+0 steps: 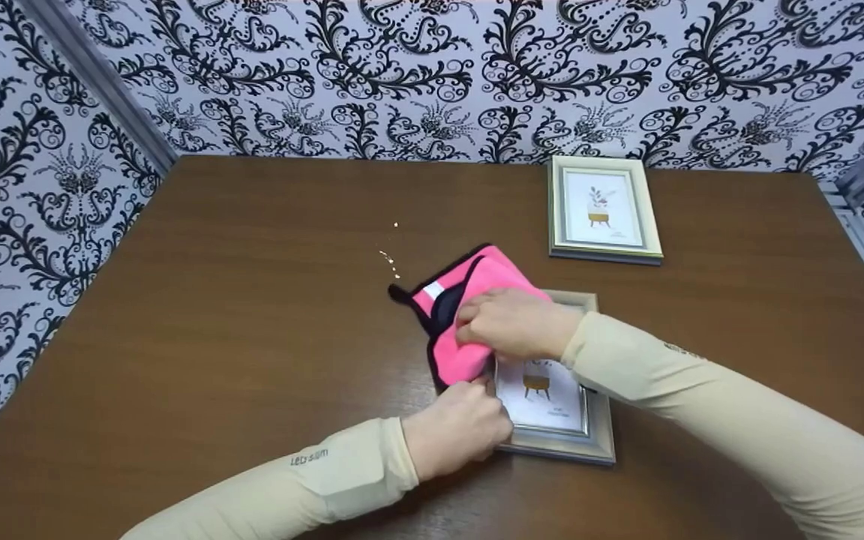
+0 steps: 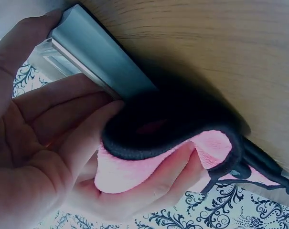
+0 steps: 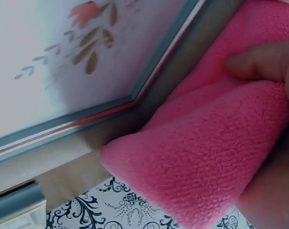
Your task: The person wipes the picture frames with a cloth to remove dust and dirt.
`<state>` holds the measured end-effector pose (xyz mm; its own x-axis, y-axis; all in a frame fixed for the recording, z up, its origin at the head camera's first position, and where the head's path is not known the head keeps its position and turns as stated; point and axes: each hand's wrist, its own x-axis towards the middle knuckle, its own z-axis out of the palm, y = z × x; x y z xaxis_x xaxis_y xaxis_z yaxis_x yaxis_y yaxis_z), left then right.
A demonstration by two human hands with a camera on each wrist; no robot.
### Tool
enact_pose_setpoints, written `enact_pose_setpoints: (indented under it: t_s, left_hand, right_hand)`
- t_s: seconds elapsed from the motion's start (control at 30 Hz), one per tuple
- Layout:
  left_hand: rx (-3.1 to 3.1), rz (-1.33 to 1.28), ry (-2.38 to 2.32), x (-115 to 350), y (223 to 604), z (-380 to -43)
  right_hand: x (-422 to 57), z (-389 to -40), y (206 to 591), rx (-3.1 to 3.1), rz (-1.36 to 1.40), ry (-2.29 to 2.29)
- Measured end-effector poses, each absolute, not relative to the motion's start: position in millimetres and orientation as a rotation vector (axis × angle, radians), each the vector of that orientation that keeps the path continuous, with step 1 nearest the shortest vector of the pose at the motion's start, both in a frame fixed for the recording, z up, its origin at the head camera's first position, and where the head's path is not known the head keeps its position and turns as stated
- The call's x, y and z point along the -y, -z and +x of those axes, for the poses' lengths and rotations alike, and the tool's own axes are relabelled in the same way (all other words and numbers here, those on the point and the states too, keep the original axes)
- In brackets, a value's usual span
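In the head view, a pink microfiber cloth point(image 1: 503, 274) with black edging lies bunched over the left side of the nearer picture frame point(image 1: 601, 420). My right hand point(image 1: 518, 324) grips this cloth from above; the right wrist view shows the fluffy pink cloth point(image 3: 197, 148) folded between thumb and fingers, against the frame's moulding point(image 3: 168, 81). My left hand point(image 1: 458, 424) holds the same frame by its near left corner. In the left wrist view, the left thumb point(image 2: 34, 31) lies at the corner of the frame point(image 2: 99, 52), with fingers along its side.
A second picture frame point(image 1: 604, 206) lies flat at the back right of the brown table point(image 1: 252, 300). Several small white crumbs point(image 1: 389, 259) are scattered left of the cloth. Patterned wall panels point(image 1: 402, 75) stand behind the table and at its sides.
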<state>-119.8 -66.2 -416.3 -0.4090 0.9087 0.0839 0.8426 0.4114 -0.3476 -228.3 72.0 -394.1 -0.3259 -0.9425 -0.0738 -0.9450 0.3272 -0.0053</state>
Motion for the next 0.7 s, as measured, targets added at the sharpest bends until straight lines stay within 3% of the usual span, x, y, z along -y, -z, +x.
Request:
enact_pose_setpoints:
  t_s: [0.4,0.7]
  left_hand:
    - [2.501,-1.550,-0.399,64,412,-119]
    - [2.439,-1.527,-0.399,67,415,-119]
  right_hand:
    - [-81,-263,405,-2.708,-1.494,-0.155]
    - [-85,-222,401,-2.593,-1.714,-0.220]
